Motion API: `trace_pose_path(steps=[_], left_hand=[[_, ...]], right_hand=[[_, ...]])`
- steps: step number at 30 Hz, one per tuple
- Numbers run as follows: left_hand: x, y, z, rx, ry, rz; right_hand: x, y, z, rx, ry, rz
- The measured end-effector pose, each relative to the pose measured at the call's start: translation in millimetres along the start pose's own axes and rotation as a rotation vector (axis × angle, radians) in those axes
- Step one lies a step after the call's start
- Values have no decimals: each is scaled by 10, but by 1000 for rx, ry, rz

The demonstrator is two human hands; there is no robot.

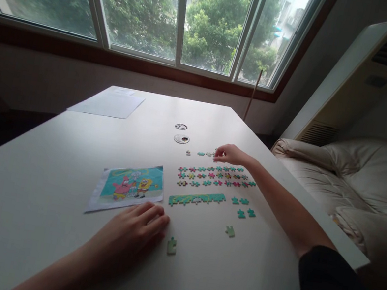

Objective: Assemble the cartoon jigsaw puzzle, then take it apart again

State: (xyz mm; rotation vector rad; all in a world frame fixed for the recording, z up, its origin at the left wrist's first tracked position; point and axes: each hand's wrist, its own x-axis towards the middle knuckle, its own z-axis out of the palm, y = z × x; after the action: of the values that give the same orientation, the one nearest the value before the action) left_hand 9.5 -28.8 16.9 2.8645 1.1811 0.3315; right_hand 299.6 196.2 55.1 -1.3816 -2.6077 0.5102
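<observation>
My left hand (144, 224) rests on the table beside the lower right corner of a cartoon picture sheet (133, 187), its fingers together and loosely curled; nothing shows in them. A green puzzle piece (171, 246) lies just right of it. Reaching forward, my right hand (229, 154) pinches at a small puzzle piece (215, 159) at the end of the farthest row; the fingertips partly hide it. Nearer are rows of loose puzzle pieces (206, 183) and a joined strip of teal puzzle (197, 199). Several teal pieces (242, 213) and a pale green piece (230, 231) lie to the right.
Two round flat items (181, 139) lie beyond the pieces on the white table (62, 167). Paper sheets (111, 103) are at the far left corner. A pale sofa (368, 176) stands right of the table, and windows (146, 6) are behind it.
</observation>
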Motion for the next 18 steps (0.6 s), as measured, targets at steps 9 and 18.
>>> trace_pose_path(steps=[9, 18], left_hand=[[-16, -8, -32, -18, -32, -14], [-13, -22, -27, -27, -38, -9]], right_hand=[[565, -113, 188, -46, -32, 12], [603, -147, 187, 12, -148, 76]])
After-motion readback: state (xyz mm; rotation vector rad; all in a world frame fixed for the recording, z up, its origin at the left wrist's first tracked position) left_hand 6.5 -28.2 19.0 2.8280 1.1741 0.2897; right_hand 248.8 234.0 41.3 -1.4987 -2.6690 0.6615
